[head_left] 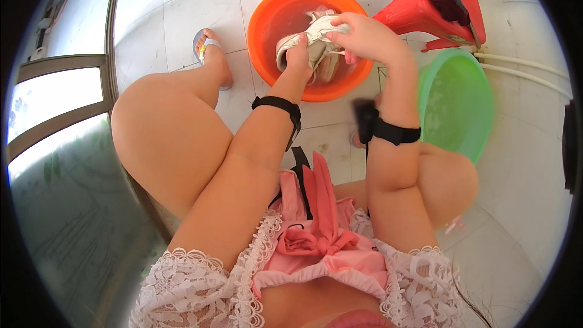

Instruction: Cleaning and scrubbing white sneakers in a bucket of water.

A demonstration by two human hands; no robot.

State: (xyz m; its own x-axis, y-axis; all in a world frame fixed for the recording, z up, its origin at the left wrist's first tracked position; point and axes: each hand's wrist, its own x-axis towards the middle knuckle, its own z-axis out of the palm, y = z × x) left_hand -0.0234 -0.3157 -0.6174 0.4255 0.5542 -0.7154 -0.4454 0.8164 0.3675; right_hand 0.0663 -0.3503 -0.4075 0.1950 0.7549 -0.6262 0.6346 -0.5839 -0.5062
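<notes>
Over an orange basin (258, 9) of water, both hands hold a white shoe (317, 31). My left hand (297, 54) is closed on the near left part of the shoe, thumb along its side. My right hand (363, 35) grips the shoe's right end, fingers bent over it. A small pink piece (350, 57) shows just under the right hand; I cannot tell what it is. Another pale shoe (330, 68) lies in the water below, partly hidden by the held one.
A green basin (458, 100) stands to the right, beside white pipes (528, 65) along the wall. Behind it is a red plastic stool (419, 3) with dark cloth (446, 1) on it. A framed glass door (64, 103) is at the left. My sandalled foot (212, 54) rests left of the orange basin.
</notes>
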